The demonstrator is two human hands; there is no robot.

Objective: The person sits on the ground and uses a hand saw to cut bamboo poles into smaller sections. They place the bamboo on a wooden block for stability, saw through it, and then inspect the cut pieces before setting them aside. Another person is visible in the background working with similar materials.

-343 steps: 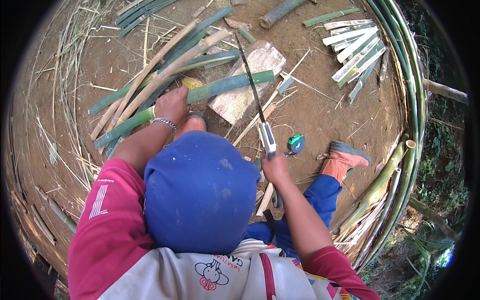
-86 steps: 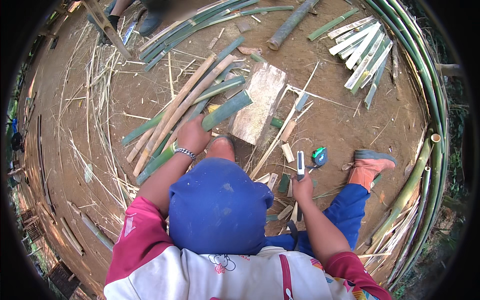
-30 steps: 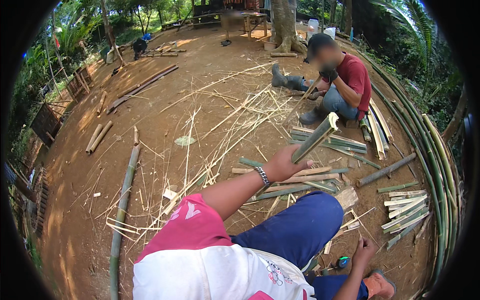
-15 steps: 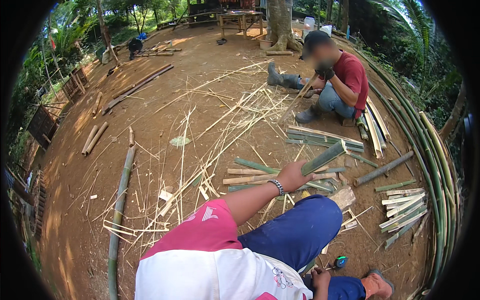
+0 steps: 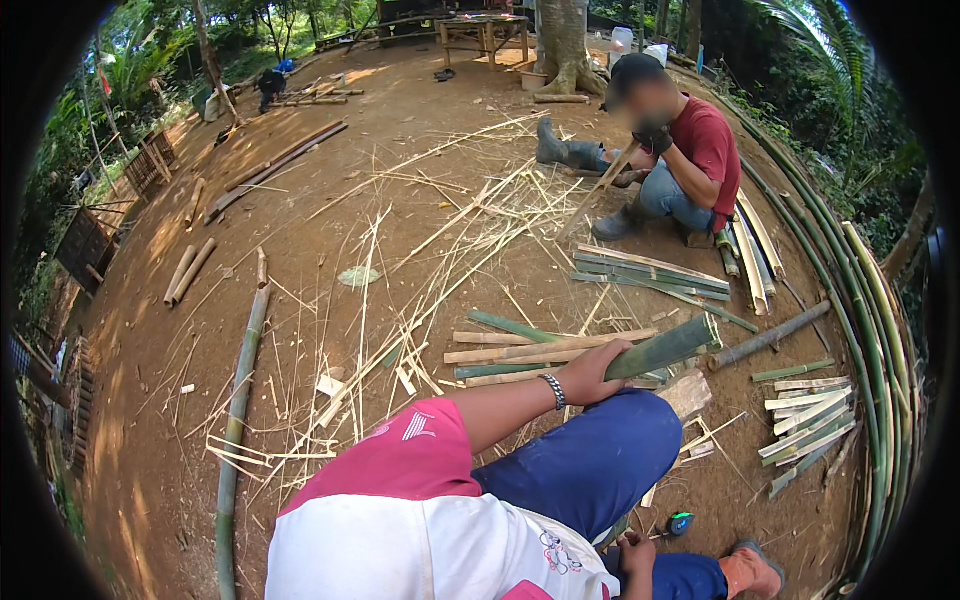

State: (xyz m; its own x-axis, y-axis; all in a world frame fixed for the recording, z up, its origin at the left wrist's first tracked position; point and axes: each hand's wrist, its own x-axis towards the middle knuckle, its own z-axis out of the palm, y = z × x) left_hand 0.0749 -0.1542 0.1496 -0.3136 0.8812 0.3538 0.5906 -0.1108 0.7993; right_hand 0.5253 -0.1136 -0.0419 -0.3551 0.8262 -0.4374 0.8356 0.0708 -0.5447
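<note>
My left hand (image 5: 592, 374), with a chain bracelet at the wrist, is closed round one end of a short green bamboo piece (image 5: 664, 349). The piece is held nearly level above my bent knee, its far end pointing right. Below it, a pale wooden block (image 5: 688, 392) lies on the ground. My right hand (image 5: 637, 552) is low by my lap, fingers curled; a dark thing beside them is mostly hidden, and I cannot make out what it is. Close to that hand lies a small round teal and black object (image 5: 681, 523), resembling a tape measure.
Split bamboo slats (image 5: 520, 352) lie beyond my left hand; shorter ones (image 5: 808, 420) are piled at right. Long green poles (image 5: 880, 370) curve along the right edge. A co-worker in a red shirt (image 5: 708, 150) squats ahead, holding a strip. Thin shavings (image 5: 440, 270) litter the dirt.
My left hand has lowered slightly, and the bamboo piece has tipped from a steep slant to nearly level, its far end swinging down and right. My right hand looks much the same.
</note>
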